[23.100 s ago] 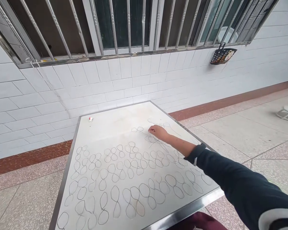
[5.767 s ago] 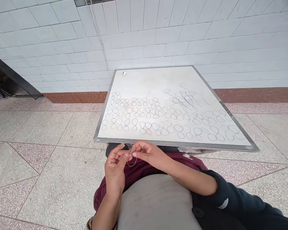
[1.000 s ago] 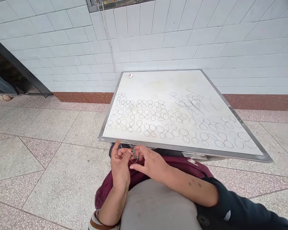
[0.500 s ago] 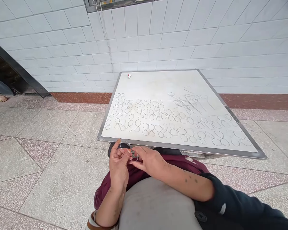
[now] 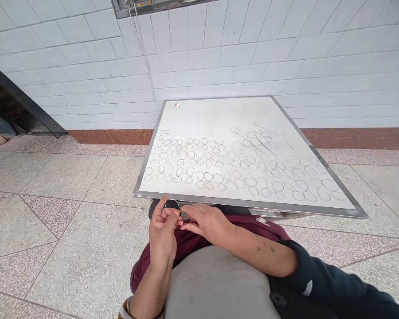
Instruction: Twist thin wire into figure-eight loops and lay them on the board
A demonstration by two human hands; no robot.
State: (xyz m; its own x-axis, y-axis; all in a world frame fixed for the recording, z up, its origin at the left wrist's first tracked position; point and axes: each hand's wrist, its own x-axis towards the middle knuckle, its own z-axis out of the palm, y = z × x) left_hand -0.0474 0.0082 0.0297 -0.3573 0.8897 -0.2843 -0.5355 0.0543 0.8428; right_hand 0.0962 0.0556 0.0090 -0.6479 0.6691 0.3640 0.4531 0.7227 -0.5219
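A thin wire bent into a figure-eight loop [image 5: 172, 198] is held between both hands, just in front of the board's near edge. My left hand [image 5: 162, 226] is closed, pinching the wire between thumb and fingers near its middle, with one round loop standing up by the raised index finger. My right hand [image 5: 204, 221] is closed on the other side of the same wire, its fingertips close to the left thumb. Part of the second loop shows under the right fingers; the rest is hidden.
A white board [image 5: 199, 119] with a grey metal rim lies ahead against the tiled wall. Rows of thin figure-eight wire loops [image 5: 204, 177] spread over it, with a loose tangle [image 5: 261, 141] at the right. A small white-and-red object [image 5: 177, 106] sits at the far left corner.
The view has shifted slightly. The fingers have moved a little around the wire, and both hands still hold it in nearly the same place.
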